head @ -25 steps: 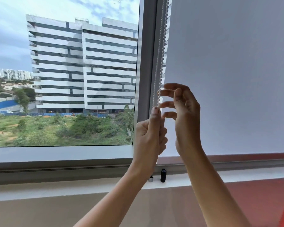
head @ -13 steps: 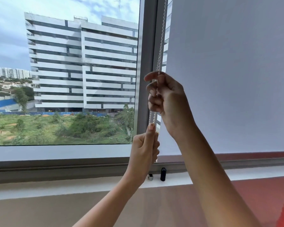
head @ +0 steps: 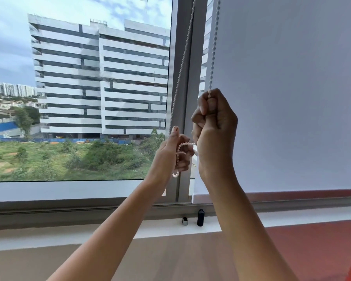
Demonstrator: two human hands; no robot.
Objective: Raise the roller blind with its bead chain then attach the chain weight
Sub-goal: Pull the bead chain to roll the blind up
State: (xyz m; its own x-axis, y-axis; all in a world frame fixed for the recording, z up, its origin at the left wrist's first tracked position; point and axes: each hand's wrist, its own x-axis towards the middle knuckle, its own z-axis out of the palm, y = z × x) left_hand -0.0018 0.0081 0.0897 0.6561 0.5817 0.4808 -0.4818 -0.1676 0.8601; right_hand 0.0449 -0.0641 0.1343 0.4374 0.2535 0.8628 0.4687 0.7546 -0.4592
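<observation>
White fabric roller blind (head: 292,98): almost fully down. Right hand (head: 214,126), left hand (head: 170,157): fingers (head: 200,120) curled round white bead chain (head: 213,47). Black cylindrical weight (head: 200,218): unattached.

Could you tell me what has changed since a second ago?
The right hand closed from loose fingers into a fist round the bead chain; the left hand now holds a slack loop. The roller blind and the black weight on the sill stayed put.

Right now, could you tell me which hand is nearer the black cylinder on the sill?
Left: the left hand is lower, up-left of the black cylinder; the right hand is higher, above it.
</observation>
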